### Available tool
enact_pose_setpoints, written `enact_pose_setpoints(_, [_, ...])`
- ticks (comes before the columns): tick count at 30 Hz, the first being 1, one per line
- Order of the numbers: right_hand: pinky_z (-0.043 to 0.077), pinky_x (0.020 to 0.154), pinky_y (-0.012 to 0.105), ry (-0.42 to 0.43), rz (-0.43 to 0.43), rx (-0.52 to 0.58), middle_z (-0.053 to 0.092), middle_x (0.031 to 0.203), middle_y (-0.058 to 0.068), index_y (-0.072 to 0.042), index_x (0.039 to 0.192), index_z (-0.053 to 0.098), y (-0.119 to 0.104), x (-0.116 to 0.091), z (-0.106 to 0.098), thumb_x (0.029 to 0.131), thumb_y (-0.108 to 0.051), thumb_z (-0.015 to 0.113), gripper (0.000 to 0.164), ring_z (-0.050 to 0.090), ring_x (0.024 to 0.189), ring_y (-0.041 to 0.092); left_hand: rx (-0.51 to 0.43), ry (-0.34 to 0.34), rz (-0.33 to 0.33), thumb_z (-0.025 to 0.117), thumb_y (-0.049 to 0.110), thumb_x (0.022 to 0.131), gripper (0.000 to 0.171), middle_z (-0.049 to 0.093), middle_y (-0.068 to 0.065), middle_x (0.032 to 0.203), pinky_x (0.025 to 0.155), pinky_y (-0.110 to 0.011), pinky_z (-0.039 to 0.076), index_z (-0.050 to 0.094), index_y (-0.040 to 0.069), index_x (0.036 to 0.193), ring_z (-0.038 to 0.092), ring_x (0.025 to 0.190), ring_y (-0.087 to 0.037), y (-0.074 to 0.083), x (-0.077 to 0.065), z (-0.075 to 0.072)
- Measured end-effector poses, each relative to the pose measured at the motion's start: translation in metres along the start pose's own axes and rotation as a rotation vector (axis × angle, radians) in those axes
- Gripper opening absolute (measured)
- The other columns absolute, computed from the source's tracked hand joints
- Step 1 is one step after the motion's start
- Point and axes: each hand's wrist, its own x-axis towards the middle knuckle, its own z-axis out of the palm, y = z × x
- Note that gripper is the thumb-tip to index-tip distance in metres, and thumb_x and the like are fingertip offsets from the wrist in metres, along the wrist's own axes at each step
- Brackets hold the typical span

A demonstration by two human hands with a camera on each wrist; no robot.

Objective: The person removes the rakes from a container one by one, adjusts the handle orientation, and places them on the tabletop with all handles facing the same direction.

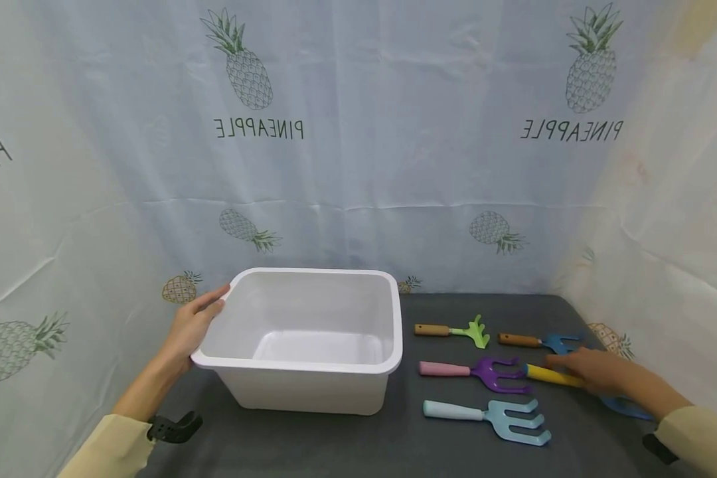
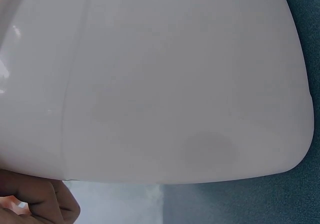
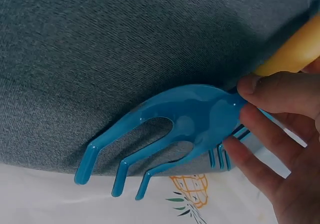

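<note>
My left hand point(image 1: 194, 325) grips the left rim of a white plastic basin point(image 1: 311, 388), which looks empty inside. In the left wrist view the basin's smooth outer wall point(image 2: 175, 84) fills most of the picture, with curled fingers point(image 2: 47, 201) at its edge. Over on the right, my right hand point(image 1: 597, 372) pinches a hand rake with a yellow handle point(image 1: 552, 376) and blue prongs. Up close, thumb and fingers meet around the neck of its blue head point(image 3: 200, 114); the prongs lie close to the dark tabletop. Part of the handle is hidden by the hand.
Beside the basin lie a small green hand rake point(image 1: 475, 332), a purple one with a pink handle point(image 1: 445, 369), a pale blue one point(image 1: 508, 421) and a blue one with a wooden handle point(image 1: 520, 340). Pineapple-printed curtains point(image 1: 382, 166) enclose the dark table point(image 1: 454, 458).
</note>
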Motion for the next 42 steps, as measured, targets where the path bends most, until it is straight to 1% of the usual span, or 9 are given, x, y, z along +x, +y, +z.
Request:
enact_pose_setpoints(5, [0.05,0.061,0.035,-0.019,0.051,0.013,0.062,0.087,-0.011,-0.032,0.119,0.063,-0.005,0.0,0.002,0.095,0.006,0.062,0.045,0.052,0.072,0.005,0.006,0.008,-0.001,0.036,0.036,0.113,0.054,0.023,-0.018,0.172,0.097,-0.041,0.059,0.03,0.02,0.164,0.044,0.146,-0.046,0.0,0.0,0.0])
enact_pose_setpoints(13, [0.048,0.06,0.031,-0.022,0.083,0.066,0.062,0.085,-0.01,-0.026,0.116,0.066,-0.006,-0.003,0.004,0.091,0.011,0.061,0.045,0.052,0.07,0.004,0.017,0.003,0.005,0.036,0.038,0.112,0.055,0.024,-0.019,0.171,0.091,-0.037,0.06,0.031,0.021,0.164,0.047,0.144,-0.046,0.002,0.0,0.001])
enact_pose_setpoints(17, [0.046,0.058,0.027,-0.012,0.04,0.083,0.062,0.083,-0.011,-0.028,0.11,0.065,-0.004,-0.004,0.004,0.091,0.008,0.062,0.04,0.051,0.068,0.002,0.021,0.002,0.0,0.036,0.039,0.112,0.055,0.025,-0.019,0.171,0.091,-0.039,0.06,0.031,0.021,0.164,0.048,0.143,-0.046,0.002,0.0,0.004])
enact_pose_setpoints(21, [0.042,0.055,0.024,0.01,-0.002,0.078,0.06,0.078,-0.011,-0.024,0.109,0.065,-0.001,-0.007,-0.002,0.084,0.013,0.063,0.044,0.049,0.064,-0.001,0.014,-0.004,-0.006,0.038,0.04,0.112,0.055,0.024,-0.018,0.171,0.09,-0.038,0.06,0.031,0.021,0.164,0.048,0.143,-0.045,0.002,0.001,0.006])
enact_pose_setpoints(25, [0.037,0.054,0.023,0.038,0.035,0.026,0.058,0.077,-0.008,-0.019,0.114,0.066,-0.004,-0.006,-0.016,0.078,0.017,0.062,0.051,0.044,0.064,0.001,-0.013,-0.02,0.0,0.039,0.04,0.112,0.056,0.025,-0.018,0.171,0.085,-0.031,0.06,0.031,0.02,0.164,0.052,0.139,-0.04,0.002,0.003,0.006])
enact_pose_setpoints(29, [0.034,0.053,0.024,0.053,0.079,-0.011,0.062,0.084,-0.005,-0.015,0.119,0.065,-0.008,-0.003,-0.039,0.082,0.013,0.061,0.047,0.044,0.065,0.005,0.002,-0.032,0.003,0.04,0.04,0.111,0.057,0.024,-0.018,0.171,0.082,-0.026,0.058,0.031,0.02,0.164,0.053,0.138,-0.038,0.003,0.006,0.004])
enact_pose_setpoints(32, [0.039,0.055,0.024,0.079,0.081,-0.024,0.063,0.087,-0.006,-0.012,0.12,0.066,-0.008,-0.002,-0.059,0.083,0.005,0.068,0.041,0.047,0.067,0.005,0.036,-0.036,0.004,0.04,0.041,0.111,0.058,0.024,-0.019,0.171,0.081,-0.025,0.057,0.03,0.02,0.164,0.049,0.141,-0.043,0.004,0.007,0.003])
enact_pose_setpoints(38, [0.046,0.059,0.025,0.269,-0.005,-0.139,0.061,0.084,-0.012,-0.014,0.109,0.069,-0.014,-0.003,-0.093,0.085,0.0,0.07,0.028,0.051,0.07,0.0,0.103,-0.029,0.029,0.04,0.042,0.111,0.059,0.03,-0.024,0.167,0.08,-0.026,0.057,0.03,0.015,0.164,0.055,0.136,-0.043,0.0,0.009,-0.001])
enact_pose_setpoints(42, [0.052,0.063,0.031,0.363,-0.016,-0.211,0.065,0.088,-0.01,-0.016,0.107,0.069,-0.018,-0.003,-0.107,0.086,-0.008,0.075,0.023,0.06,0.076,0.007,0.146,-0.052,0.033,0.042,0.045,0.11,0.064,0.031,-0.028,0.165,0.08,-0.028,0.056,0.028,0.013,0.164,0.061,0.127,-0.037,-0.003,0.011,-0.006])
